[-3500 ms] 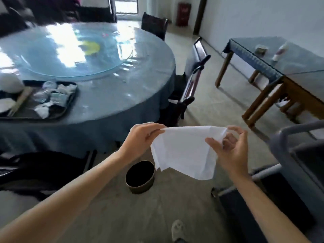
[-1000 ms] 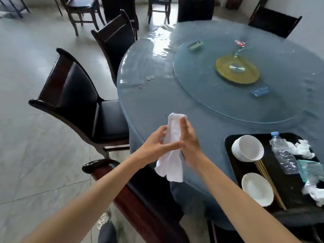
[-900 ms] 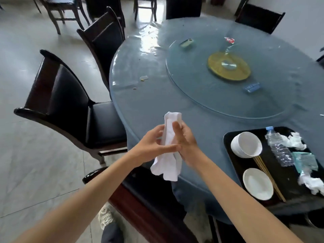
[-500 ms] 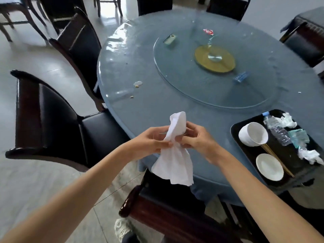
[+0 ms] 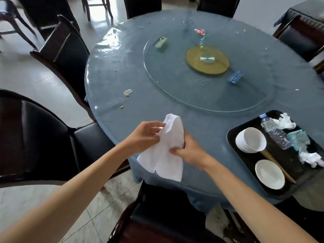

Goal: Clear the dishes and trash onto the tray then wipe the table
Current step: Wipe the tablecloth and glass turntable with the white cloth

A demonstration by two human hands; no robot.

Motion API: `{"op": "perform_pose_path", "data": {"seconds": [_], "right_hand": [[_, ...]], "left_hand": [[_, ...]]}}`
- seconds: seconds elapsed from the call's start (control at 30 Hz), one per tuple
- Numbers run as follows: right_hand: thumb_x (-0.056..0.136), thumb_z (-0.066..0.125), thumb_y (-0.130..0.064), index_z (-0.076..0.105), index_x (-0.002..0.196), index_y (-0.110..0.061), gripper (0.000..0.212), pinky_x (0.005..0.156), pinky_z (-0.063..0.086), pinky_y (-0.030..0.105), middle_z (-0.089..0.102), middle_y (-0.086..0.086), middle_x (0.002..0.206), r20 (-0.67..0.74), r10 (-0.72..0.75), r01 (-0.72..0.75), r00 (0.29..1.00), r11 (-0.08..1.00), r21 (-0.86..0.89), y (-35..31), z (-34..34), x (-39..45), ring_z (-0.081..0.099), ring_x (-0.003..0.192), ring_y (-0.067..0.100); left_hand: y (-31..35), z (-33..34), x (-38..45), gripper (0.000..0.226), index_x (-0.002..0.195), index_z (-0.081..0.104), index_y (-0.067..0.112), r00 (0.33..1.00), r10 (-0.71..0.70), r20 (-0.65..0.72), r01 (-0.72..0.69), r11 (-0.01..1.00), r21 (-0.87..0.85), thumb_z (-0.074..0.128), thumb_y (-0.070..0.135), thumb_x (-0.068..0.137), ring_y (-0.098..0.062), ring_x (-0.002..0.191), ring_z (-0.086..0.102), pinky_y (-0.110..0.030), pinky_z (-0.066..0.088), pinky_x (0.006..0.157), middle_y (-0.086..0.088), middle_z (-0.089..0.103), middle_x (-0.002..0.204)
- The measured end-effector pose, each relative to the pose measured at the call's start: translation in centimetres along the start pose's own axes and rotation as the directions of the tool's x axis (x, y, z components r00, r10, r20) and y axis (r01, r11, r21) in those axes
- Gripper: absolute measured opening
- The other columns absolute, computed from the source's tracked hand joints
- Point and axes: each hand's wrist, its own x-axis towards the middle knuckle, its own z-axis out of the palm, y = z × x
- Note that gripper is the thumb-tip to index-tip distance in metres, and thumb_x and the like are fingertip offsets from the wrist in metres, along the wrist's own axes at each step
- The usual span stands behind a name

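A white cloth [image 5: 166, 149] hangs between both hands over the near edge of the round blue table [image 5: 184, 123]. My left hand [image 5: 145, 135] pinches its upper left side. My right hand [image 5: 188, 149] grips its right side, thumb on top. At the right stands a black tray [image 5: 249, 172] holding a white bowl [image 5: 250, 139], a white saucer [image 5: 269, 174], chopsticks [image 5: 278, 168], a plastic bottle [image 5: 275, 132] and crumpled tissues [image 5: 311, 159]. Small food scraps [image 5: 127, 92] lie on the table's left part.
A glass turntable [image 5: 175, 79] with a yellow hub [image 5: 206, 60] fills the table's middle; a green packet [image 5: 160, 42], a red wrapper [image 5: 199, 31] and a blue packet [image 5: 235, 77] lie on it. Dark chairs stand at the left [image 5: 35, 137], far left [image 5: 68, 55] and directly below me [image 5: 157, 221].
I have come closer to the table, with the view shifted right. Both hands have lowered the cloth toward the table edge, and my right hand has slid down its side.
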Motion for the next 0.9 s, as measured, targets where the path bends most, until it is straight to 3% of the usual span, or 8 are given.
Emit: {"op": "perform_pose_path", "data": {"seconds": [0.1, 0.23, 0.33, 0.43, 0.57, 0.67, 0.77, 0.9], "right_hand": [[0.08, 0.061, -0.005, 0.053, 0.137, -0.041, 0.068, 0.081, 0.054, 0.025, 0.072, -0.006, 0.107, -0.079, -0.072, 0.04, 0.994, 0.937, -0.348, 0.2, -3.5, 2.2, 0.066, 0.1, 0.022], [0.086, 0.057, -0.012, 0.066, 0.128, -0.044, 0.054, 0.08, 0.049, 0.03, 0.075, -0.002, 0.109, -0.21, -0.253, 0.057, 0.944, 0.753, -0.656, 1.6, -8.9, 6.2, 0.065, 0.104, 0.025], [0.077, 0.053, -0.002, 0.073, 0.122, -0.038, 0.06, 0.087, 0.052, 0.041, 0.074, 0.001, 0.101, -0.233, -0.445, 0.127, 0.865, 0.643, -0.755, 3.2, -10.7, 8.1, 0.062, 0.101, 0.027], [0.064, 0.057, 0.018, 0.075, 0.121, -0.025, 0.074, 0.085, 0.051, 0.042, 0.076, -0.002, 0.107, -0.161, -0.578, 0.221, 0.8, 0.534, -0.816, 5.9, -9.8, 7.8, 0.056, 0.102, 0.024], [0.047, 0.066, 0.015, 0.073, 0.121, -0.025, 0.084, 0.077, 0.055, 0.044, 0.072, -0.001, 0.124, -0.053, -0.418, 0.175, 0.907, 0.489, -0.855, 13.1, -6.3, 6.8, 0.065, 0.103, 0.029], [0.063, 0.069, -0.014, 0.07, 0.124, -0.027, 0.062, 0.078, 0.055, 0.045, 0.062, 0.004, 0.14, 0.061, -0.191, 0.149, 0.98, 0.493, -0.857, 17.9, -4.1, 5.5, 0.064, 0.111, 0.033], [0.078, 0.061, -0.055, 0.068, 0.122, -0.03, 0.051, 0.087, 0.052, 0.045, 0.055, 0.003, 0.147, 0.008, -0.211, 0.124, 0.977, 0.542, -0.831, 19.5, -3.2, 5.0, 0.054, 0.12, 0.027], [0.087, 0.049, -0.065, 0.062, 0.133, -0.032, 0.058, 0.097, 0.05, 0.053, 0.047, 0.007, 0.153, -0.148, -0.31, 0.084, 0.939, 0.625, -0.776, 17.2, -1.8, 7.4, 0.051, 0.13, 0.032]], "left_hand": [[0.9, -1.4, 2.7, 0.049, 0.11, 0.073, 0.017, 0.984, 0.104, -0.145, -0.048, 0.936, 0.348, 0.048, -0.011, 0.078, -0.009, 0.09, 0.067, -0.023, 0.046, 0.079, 0.002, 0.075, 0.098], [2.0, -3.8, 5.9, 0.053, 0.109, 0.074, 0.028, 0.961, 0.236, -0.145, -0.045, 0.651, 0.758, 0.048, -0.004, 0.075, -0.024, 0.091, 0.067, -0.032, 0.052, 0.078, 0.004, 0.076, 0.099], [1.2, -4.5, 6.7, 0.052, 0.11, 0.072, 0.035, 0.92, 0.375, -0.118, -0.061, 0.431, 0.9, 0.049, 0.003, 0.076, -0.03, 0.083, 0.067, -0.035, 0.053, 0.066, 0.002, 0.074, 0.093], [-2.1, -3.2, 5.5, 0.05, 0.102, 0.076, 0.021, 0.836, 0.549, 0.01, -0.181, 0.258, 0.949, 0.058, -0.008, 0.065, -0.025, 0.073, 0.067, -0.026, 0.043, 0.059, 0.003, 0.075, 0.086], [-11.7, -1.6, 2.4, 0.066, 0.115, 0.069, 0.024, 0.95, 0.308, 0.051, -0.145, 0.29, 0.946, 0.068, -0.005, 0.056, -0.02, 0.093, 0.068, -0.03, 0.052, 0.065, 0.009, 0.072, 0.111], [-17.5, 0.2, 0.2, 0.065, 0.122, 0.064, 0.031, 0.996, 0.068, 0.058, -0.078, 0.35, 0.933, 0.074, 0.01, 0.062, -0.016, 0.108, 0.062, -0.03, 0.051, 0.074, 0.012, 0.064, 0.122], [-18.8, 1.7, 0.1, 0.044, 0.121, 0.063, 0.028, 0.994, 0.111, -0.007, -0.039, 0.414, 0.909, 0.064, 0.038, 0.079, -0.018, 0.112, 0.059, -0.032, 0.046, 0.079, 0.008, 0.06, 0.124], [-17.3, 4.1, 3.2, 0.039, 0.126, 0.06, 0.024, 0.937, 0.289, -0.198, 0.03, 0.496, 0.868, 0.052, 0.042, 0.092, -0.027, 0.124, 0.054, -0.038, 0.046, 0.088, 0.001, 0.055, 0.137]]}}
